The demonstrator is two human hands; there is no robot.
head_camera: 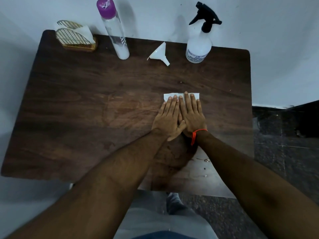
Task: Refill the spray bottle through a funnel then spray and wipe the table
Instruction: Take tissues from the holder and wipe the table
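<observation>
Spray bottle [198,47] stands upright at the far edge of the dark wooden table [86,109], well beyond the hands and against a pale wall. Left of it lies a white funnel [159,54] on its side, then a tall clear bottle [114,33] with a purple cap and a napkin holder [76,37]. Both hands lie flat with fingers spread out straight, left hand [168,118] just beside right hand [192,114], pressing a white tissue [181,96] that shows beyond their fingertips. Dark stone flooring lies off to the right.

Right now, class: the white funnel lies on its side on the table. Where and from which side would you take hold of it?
Probably grip the funnel by its wide cone rim, coming from above. It lies tipped over, its narrow spout pointing toward the person, with bare table around it and bottles standing well apart.
</observation>
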